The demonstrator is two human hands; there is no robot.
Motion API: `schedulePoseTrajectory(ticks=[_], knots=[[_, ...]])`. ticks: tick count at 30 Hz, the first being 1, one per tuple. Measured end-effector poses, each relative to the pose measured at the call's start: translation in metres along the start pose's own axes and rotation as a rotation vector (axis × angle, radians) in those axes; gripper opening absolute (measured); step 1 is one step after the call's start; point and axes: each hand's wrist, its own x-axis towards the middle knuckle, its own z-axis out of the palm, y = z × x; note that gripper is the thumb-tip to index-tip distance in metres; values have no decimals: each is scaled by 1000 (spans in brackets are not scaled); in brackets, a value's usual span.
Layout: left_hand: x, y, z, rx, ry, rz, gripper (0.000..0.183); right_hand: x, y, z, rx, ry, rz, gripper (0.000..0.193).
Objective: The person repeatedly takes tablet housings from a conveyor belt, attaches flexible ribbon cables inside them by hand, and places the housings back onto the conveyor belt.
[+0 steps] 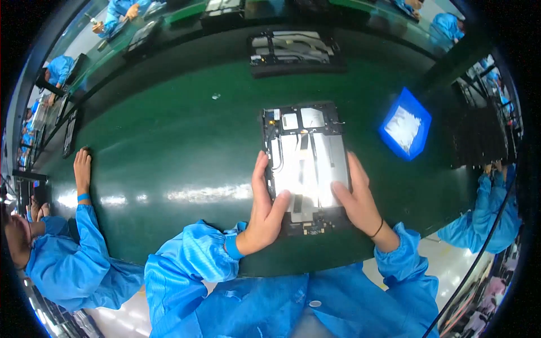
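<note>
An opened tablet (325, 160) with bare silvery battery cells, black frame, thin cables and a small circuit board at its near end is between my hands over the green table. My left hand (266, 208) grips its left edge, thumb lying on the near part of the battery. On the opposite edge, my right hand (359, 197) holds it the same way, with the thumb on top and the fingers along the side. Whether the tablet rests on the table or is slightly raised, I cannot tell.
Right of the tablet stands a blue bin (389, 130) with white pieces inside. More opened tablets (296, 49) lie on a dark tray at the far side. A small clear scrap (216, 96) is on the green table (169, 135). Co-workers in blue sit left and right; one's hand (83, 169) touches the table.
</note>
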Motion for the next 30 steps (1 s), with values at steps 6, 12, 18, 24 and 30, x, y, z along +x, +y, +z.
schedulePoseTrajectory(ticks=[6,12,18,24,30], knots=[[10,-13,9,-286,171,165,67,42,-21,-12,920,62,157,61],[8,-4,5,-6,102,193,61,177,24,-96,622,300,166,56],[12,-9,5,140,-4,200,52,273,128,-183,336,269,200,61],[15,-9,15,101,-58,205,48,316,180,-209,-621,209,372,60],[18,-6,7,187,-69,264,25,390,67,-70,-578,-187,-131,48]])
